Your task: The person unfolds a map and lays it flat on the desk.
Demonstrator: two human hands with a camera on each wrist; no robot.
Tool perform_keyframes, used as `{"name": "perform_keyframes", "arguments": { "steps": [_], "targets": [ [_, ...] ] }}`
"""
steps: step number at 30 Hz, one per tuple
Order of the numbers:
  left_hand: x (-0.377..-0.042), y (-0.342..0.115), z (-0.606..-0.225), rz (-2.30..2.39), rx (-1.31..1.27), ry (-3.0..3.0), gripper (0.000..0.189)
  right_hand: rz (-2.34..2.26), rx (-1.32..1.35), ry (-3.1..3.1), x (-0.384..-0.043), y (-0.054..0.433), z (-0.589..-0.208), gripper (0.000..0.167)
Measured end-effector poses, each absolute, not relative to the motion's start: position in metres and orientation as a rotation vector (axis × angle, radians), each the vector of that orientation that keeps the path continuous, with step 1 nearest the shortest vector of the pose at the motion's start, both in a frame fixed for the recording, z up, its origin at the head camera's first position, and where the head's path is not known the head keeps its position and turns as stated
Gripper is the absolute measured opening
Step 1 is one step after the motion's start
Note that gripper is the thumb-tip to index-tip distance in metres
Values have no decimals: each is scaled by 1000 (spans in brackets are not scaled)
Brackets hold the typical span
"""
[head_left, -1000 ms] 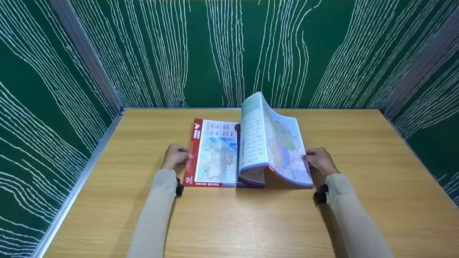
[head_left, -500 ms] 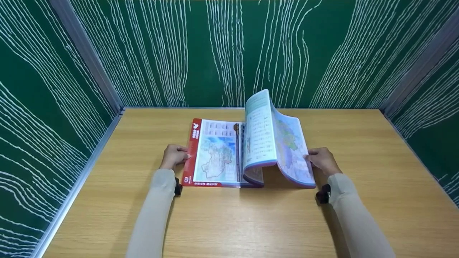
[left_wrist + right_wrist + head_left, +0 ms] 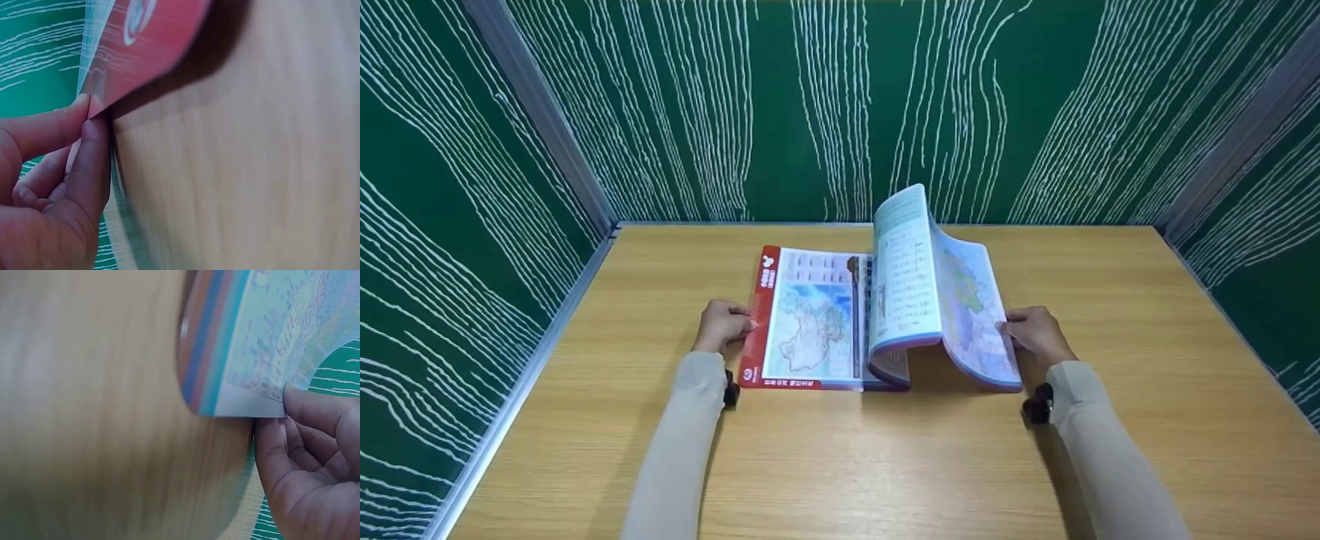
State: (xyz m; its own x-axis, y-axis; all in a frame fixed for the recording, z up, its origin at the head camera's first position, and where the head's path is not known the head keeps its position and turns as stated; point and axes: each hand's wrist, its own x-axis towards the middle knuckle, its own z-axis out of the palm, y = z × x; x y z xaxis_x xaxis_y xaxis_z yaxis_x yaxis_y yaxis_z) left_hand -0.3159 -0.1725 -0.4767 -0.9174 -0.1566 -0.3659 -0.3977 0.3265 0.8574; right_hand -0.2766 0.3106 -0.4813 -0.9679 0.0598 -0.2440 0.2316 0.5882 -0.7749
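Observation:
An atlas-like book with printed maps lies spread on the table, its left part red-bordered. A raised, curved page stands up in the middle, hiding part of the fold. At the red left edge, my left hand pinches the cover; in the left wrist view, the thumb and a finger of the left hand meet on the red corner. My right hand pinches the right edge; in the right wrist view, the right hand grips a thick stack of map pages.
The wooden table spreads around the book. Green panels with white wavy lines stand behind and at both sides, joined by grey posts. Both forearms in light sleeves come in from the front edge.
My right hand has shifted slightly right with the book's right edge, and my left slightly left. The raised page has moved right and stands a little higher, baring more of the fold.

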Motion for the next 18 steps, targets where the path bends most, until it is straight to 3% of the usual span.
{"name": "perform_keyframes", "arguments": {
  "steps": [18],
  "targets": [
    [-312, -184, -475, 1637, -504, 2413, 37, -1358, 269, 2605, -279, 311, -482, 45]
  ]
}}
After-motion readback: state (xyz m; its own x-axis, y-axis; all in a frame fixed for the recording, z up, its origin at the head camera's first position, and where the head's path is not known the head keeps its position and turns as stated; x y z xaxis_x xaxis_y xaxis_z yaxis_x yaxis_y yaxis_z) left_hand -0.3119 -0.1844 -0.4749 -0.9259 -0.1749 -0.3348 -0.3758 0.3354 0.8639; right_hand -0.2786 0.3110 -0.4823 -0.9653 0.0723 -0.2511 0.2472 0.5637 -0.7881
